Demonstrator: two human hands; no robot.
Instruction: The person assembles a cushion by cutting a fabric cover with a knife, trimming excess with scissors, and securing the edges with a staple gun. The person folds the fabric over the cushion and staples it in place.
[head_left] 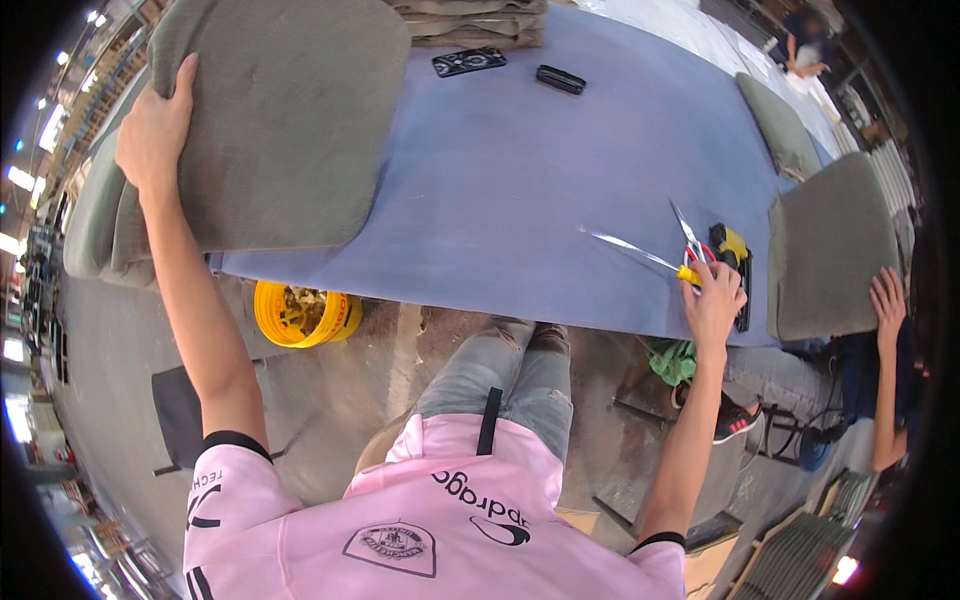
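My left hand [155, 135] grips the left edge of a grey-green padded cushion [290, 130] that leans over the table's left end, its thumb lying on the front face. My right hand [715, 300] is closed on the yellow handle of a screwdriver [640, 248], whose long metal shaft points left over the table. Right beside these fingers lie red-handled scissors [690, 235], blades pointing away from me. A yellow and black staple gun [735, 260] rests just right of the hand.
The blue-topped table [480, 180] carries a patterned phone [470, 62], a black case [561, 79] and stacked fabric [470, 22]. Below its front edge stands a yellow bucket of scraps [305, 312]. At right, a co-worker's hand [887, 300] touches another cushion [835, 250]; one more cushion [778, 125] lies behind.
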